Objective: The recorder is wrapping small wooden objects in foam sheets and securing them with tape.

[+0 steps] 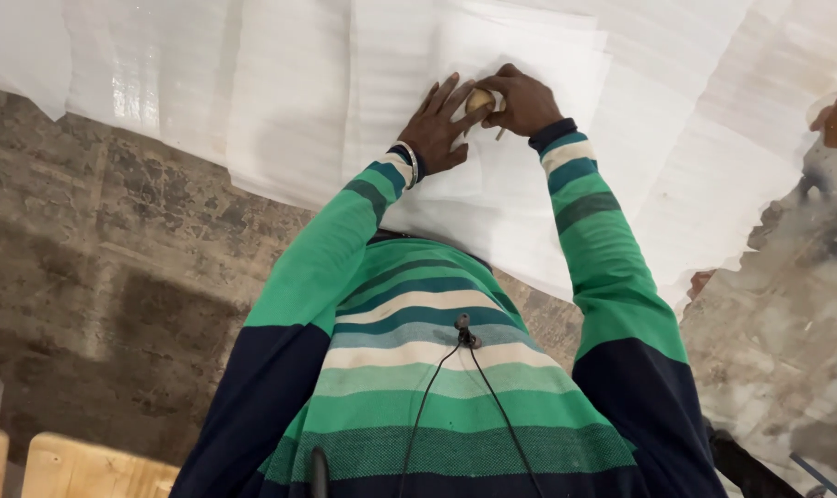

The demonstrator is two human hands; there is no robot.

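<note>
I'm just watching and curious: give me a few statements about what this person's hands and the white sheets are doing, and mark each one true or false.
1. The left hand lies flat with fingers spread on the white foam sheet. True.
2. The right hand grips a small tan object. True.
3. The sheets are black. False: they are white and slightly glossy.
4. The two hands are far apart, at opposite ends of the sheets. False: they are close together around the tan object.
5. The person wears a green striped sweater with dark navy parts. True.
6. The floor is covered in bright red carpet. False: it is rough, stained, brownish-grey.
</note>
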